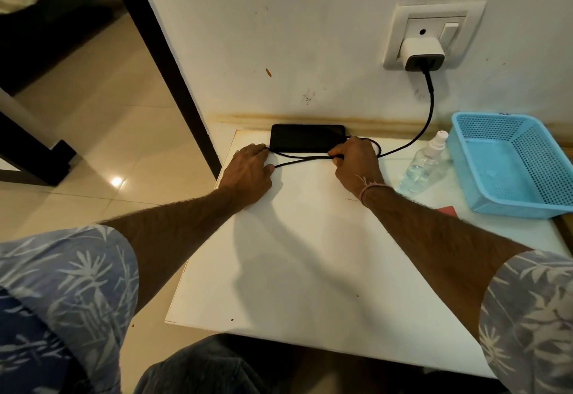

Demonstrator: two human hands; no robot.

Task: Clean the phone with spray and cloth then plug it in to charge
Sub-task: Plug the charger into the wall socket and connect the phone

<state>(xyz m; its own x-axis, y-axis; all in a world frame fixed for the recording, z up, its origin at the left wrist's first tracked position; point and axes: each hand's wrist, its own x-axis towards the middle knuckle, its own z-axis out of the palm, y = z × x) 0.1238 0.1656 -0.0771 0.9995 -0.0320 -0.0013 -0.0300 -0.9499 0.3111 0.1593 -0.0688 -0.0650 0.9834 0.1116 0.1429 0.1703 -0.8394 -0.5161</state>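
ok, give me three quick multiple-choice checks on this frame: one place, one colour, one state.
1. The phone is: A on the floor; B flat on the table against the wall; C held up in the air.
2. The basket is: A red; B white; C blue.
3. The right hand is: A gripping the cable; B lying flat and open; C raised and empty.
Key: 1 B, it lies at the table's far edge by the wall; 2 C, blue mesh plastic; 3 A, it is curled round the cable by the phone's right end.
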